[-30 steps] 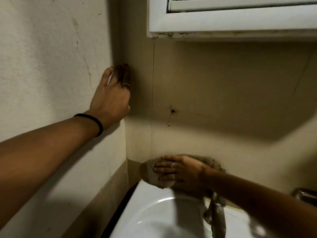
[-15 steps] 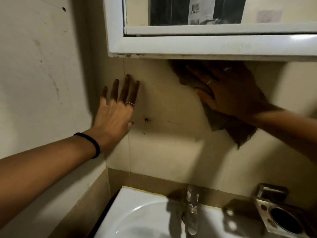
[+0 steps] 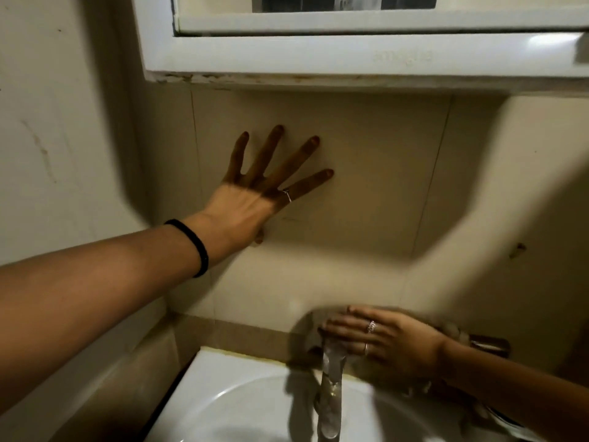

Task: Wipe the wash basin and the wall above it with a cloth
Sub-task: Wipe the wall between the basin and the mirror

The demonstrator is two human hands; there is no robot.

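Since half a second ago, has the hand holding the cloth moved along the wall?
Yes. The right hand with the cloth has dropped from just under the white cabinet to the bottom of the wall, right behind the tap.

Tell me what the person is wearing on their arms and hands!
Both arms are bare, with no sleeves showing. The left hand has a thin silvery ring on one finger and a black band round the wrist. The right hand has two rings: a sparkly one and a plain thin one.
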